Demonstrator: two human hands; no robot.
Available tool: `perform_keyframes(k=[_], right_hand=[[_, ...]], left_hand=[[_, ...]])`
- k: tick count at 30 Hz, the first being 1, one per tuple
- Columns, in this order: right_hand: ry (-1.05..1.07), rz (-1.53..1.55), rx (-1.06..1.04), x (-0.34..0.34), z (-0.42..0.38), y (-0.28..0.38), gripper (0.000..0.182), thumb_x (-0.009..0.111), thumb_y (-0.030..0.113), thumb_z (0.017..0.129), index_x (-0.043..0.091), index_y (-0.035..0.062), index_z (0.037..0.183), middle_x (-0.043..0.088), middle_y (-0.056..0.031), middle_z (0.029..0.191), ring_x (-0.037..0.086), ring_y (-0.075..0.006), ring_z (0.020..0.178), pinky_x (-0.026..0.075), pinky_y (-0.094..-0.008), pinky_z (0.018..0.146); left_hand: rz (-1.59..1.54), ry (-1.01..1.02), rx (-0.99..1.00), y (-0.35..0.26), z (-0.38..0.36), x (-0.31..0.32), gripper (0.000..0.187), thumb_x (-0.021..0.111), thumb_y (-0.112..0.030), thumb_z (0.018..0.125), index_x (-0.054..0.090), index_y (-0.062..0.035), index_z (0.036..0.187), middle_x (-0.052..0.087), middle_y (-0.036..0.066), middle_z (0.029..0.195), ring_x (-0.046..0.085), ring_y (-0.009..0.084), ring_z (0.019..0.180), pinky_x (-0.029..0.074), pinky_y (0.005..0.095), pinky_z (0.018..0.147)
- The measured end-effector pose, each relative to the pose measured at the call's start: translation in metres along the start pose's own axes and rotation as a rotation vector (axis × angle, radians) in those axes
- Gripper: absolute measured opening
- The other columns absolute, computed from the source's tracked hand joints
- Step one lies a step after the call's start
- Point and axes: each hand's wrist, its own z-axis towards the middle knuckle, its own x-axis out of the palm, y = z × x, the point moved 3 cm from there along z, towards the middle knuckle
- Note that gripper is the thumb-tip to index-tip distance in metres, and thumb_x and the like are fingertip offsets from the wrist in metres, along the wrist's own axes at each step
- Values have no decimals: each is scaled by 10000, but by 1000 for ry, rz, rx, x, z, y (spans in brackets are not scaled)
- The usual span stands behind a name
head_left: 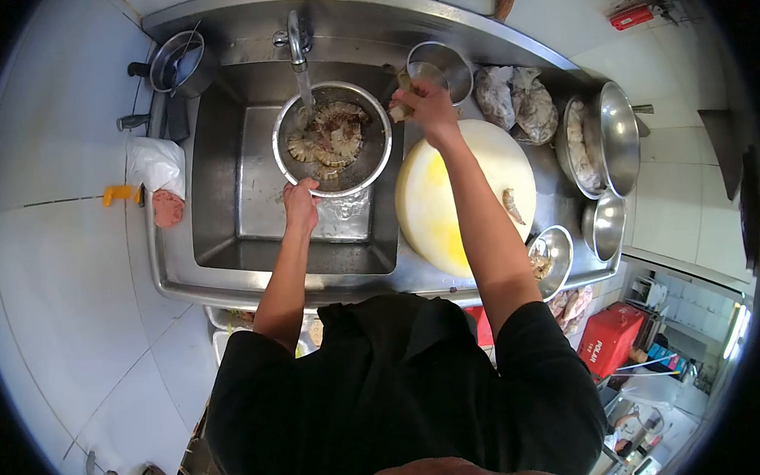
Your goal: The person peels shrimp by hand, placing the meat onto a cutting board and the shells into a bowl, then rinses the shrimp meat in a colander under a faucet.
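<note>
A steel bowl [277, 149] sits in the sink under a running tap [295, 41], with shrimp [336, 141] and dark bits in its water. My left hand [301, 205] grips the bowl's near rim, thumb over the edge. To the right, my right hand [432, 110] is closed, and a greyish-brown piece shows at its fingers, too blurred to name. It is above the gap between the bowl and a round cutting board [433, 202], close to a steel pot [453, 63]. One shrimp [513, 206] lies on the board's right side.
Plastic bags of food [513, 99] and large steel bowls [619, 137] line the counter's right side. A small bowl with shrimp pieces [552, 257] stands beside the board. At left are a small pot [186, 64] and a white plastic bag [156, 166]. The sink's edge [231, 284] runs before me.
</note>
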Motion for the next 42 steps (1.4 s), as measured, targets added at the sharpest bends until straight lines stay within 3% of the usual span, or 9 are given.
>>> perform_keyframes(k=[3,7,10,17,21,24,30,36,42], right_hand=[[44,-162,78,27,-15,-1,352,708,166,875,654,-43,1152,702,-138,965,701,-240,865,552,-333,750],[-51,-697,-181,37,-26,-17,411,720,211,829,654,13,1183,607,-245,1221,588,-413,1108,461,-451,982],[-141,-800,-350,39,-34,-25,385,709,183,818,658,8,1157,619,-227,1198,574,-396,1146,472,-442,972],[5,-876,-526,79,-20,-34,429,701,198,806,615,15,1185,608,-211,1183,571,-377,1125,482,-448,966],[184,-1262,-443,99,-15,-38,463,700,230,791,590,34,1196,586,-184,1192,578,-359,1130,489,-445,951],[290,-1420,-244,103,-12,-41,462,711,236,773,610,36,1177,582,-181,1208,578,-363,1130,488,-449,950],[431,-1292,-143,93,-8,-47,388,688,202,783,643,55,1140,594,-200,1191,598,-344,1134,492,-441,965],[306,-1224,-413,98,-14,-47,339,657,111,812,641,82,1149,603,-158,1251,631,-359,1079,530,-429,915],[116,-944,-279,83,-17,-13,344,670,182,848,623,26,1151,664,-220,1099,637,-383,1060,521,-436,898]], left_hand=[[-10,9,17,-11,-13,12,316,608,43,749,520,4,1051,623,109,959,638,229,811,517,364,627],[-18,11,42,-13,-13,14,304,618,21,761,515,-6,1045,614,105,949,629,214,794,493,344,601],[35,-25,62,-15,-11,11,281,622,4,769,522,-12,1031,609,89,916,616,198,762,476,324,585],[111,-34,101,-28,-35,13,156,625,0,748,571,-38,890,604,46,841,580,163,703,438,305,558],[139,-81,60,-19,-48,12,179,625,15,717,583,-45,880,599,29,816,562,144,679,387,284,520],[82,-20,45,-9,-50,6,187,611,32,718,617,-23,896,638,42,829,595,170,711,441,301,564],[9,-7,46,-17,-62,16,212,612,40,708,584,-50,898,608,22,801,570,142,639,416,292,518],[43,44,39,-23,-56,16,223,620,26,720,581,-47,928,612,40,825,596,164,694,457,304,560],[61,-6,58,-20,-34,17,200,622,-10,763,571,-37,955,593,34,805,555,129,660,423,305,542]])
